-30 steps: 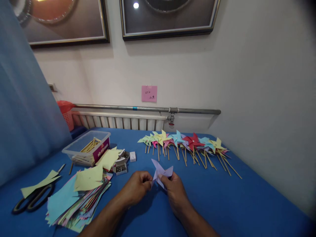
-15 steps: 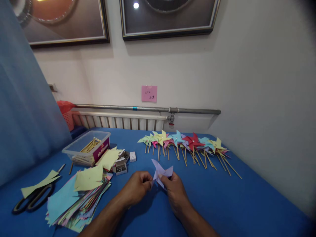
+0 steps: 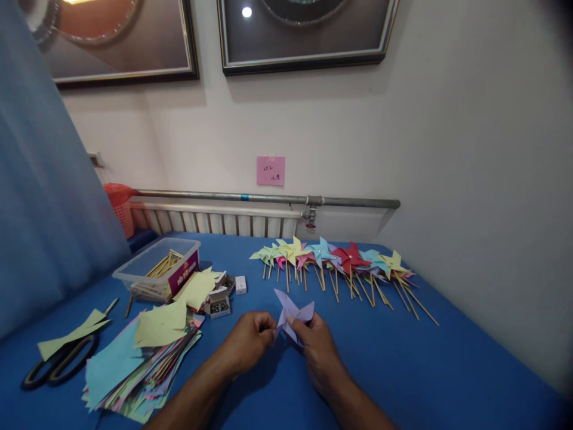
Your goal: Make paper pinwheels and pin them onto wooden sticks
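A lilac paper pinwheel (image 3: 292, 312), its blades folded in toward the middle, is held above the blue table between my two hands. My right hand (image 3: 316, 340) grips it from the right, thumb pressed over its centre. At the lower left blade, my left hand (image 3: 254, 339) is closed, with fingertips pinched on the paper's edge. No stick shows on this pinwheel. To the left of my hands are two small open boxes of metal pins (image 3: 219, 307) and a stack of cut coloured paper (image 3: 119, 358) with a pale yellow sheet (image 3: 161, 323) on top.
Finished pinwheels on sticks (image 3: 351, 258) lie in a row at the back right. A clear plastic tub (image 3: 156, 263) holds wooden sticks. Black-handled scissors (image 3: 71, 361) lie at far left under pale paper. A small white box (image 3: 240, 285) stands by the pins. Behind runs a radiator (image 3: 215, 224).
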A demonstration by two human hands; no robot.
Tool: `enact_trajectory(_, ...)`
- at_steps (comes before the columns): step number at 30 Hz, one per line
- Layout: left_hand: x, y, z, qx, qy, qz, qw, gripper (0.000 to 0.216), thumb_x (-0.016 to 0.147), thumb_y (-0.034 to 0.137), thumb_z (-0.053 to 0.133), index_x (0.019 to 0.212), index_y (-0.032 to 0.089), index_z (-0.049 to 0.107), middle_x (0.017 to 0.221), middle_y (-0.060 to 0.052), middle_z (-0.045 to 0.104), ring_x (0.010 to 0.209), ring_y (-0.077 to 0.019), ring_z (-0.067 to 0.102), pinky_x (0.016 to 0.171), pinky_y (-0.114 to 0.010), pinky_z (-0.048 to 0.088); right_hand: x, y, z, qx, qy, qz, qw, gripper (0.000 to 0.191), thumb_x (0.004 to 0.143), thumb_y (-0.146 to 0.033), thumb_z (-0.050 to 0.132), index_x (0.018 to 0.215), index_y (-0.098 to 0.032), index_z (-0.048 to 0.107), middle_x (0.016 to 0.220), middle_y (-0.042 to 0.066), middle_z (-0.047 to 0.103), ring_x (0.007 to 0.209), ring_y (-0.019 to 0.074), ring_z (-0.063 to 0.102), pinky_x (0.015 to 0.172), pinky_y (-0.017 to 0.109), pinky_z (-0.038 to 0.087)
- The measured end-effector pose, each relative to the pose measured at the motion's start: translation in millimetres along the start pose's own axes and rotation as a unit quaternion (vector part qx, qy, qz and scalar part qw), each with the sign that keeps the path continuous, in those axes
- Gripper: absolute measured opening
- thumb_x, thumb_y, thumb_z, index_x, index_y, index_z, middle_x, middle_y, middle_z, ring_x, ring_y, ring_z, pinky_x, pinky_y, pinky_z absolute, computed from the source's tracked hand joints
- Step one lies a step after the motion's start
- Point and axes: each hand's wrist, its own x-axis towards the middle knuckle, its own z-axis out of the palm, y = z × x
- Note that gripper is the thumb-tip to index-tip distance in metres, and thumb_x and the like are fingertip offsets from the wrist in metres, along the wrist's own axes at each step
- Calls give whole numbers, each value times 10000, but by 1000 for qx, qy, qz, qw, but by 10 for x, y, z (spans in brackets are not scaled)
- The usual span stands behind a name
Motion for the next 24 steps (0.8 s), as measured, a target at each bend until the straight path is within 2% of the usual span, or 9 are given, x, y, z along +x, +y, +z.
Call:
enact_trajectory(5, -4, 7, 12, 1, 10, 0, 1000, 28, 729, 232, 582, 717, 208, 582, 610, 55, 508, 573, -120, 432, 572, -253, 337, -16, -24, 7, 9, -11, -9, 1000, 342, 670, -428, 870, 909, -215, 750, 881, 54, 814, 741, 251, 704, 682, 321, 537)
enact_trajectory(11, 7, 5, -18, -5, -3, -5, 1000, 66, 718, 270, 567, 697, 210, 585, 613, 46, 532, 569, -123, 458, 581, -256, 356, -33, -82, 9, 21, -3, -11, 1000, 339, 662, -382, 878, 916, -198, 748, 818, 32, 788, 704, 224, 666, 671, 307, 519)
enact_trajectory(15, -5, 22, -58, -7, -11, -26, 1000, 57, 692, 271, 597, 683, 215, 589, 589, 48, 517, 547, -124, 430, 560, -266, 308, -20, -89, 0, 29, -6, -8, 1000, 325, 664, -367, 881, 913, -204, 752, 825, 24, 793, 706, 221, 666, 676, 303, 520)
enact_trajectory(19, -31, 23, -71, -5, -41, -16, 999, 92, 694, 267, 633, 646, 220, 571, 570, 57, 470, 539, -113, 364, 556, -271, 256, 1, -71, -7, 9, -2, -20, 1000, 321, 656, -364, 885, 900, -198, 759, 772, 13, 776, 701, 222, 669, 670, 299, 517)
enact_trajectory(24, -44, 24, -85, 5, -61, -30, 998, 198, 716, 339, 701, 647, 219, 559, 575, 63, 445, 548, -102, 335, 557, -261, 251, -7, -101, -9, 11, -11, -11, 1000, 376, 659, -372, 894, 962, -189, 766, 860, 36, 811, 767, 248, 721, 730, 321, 555)
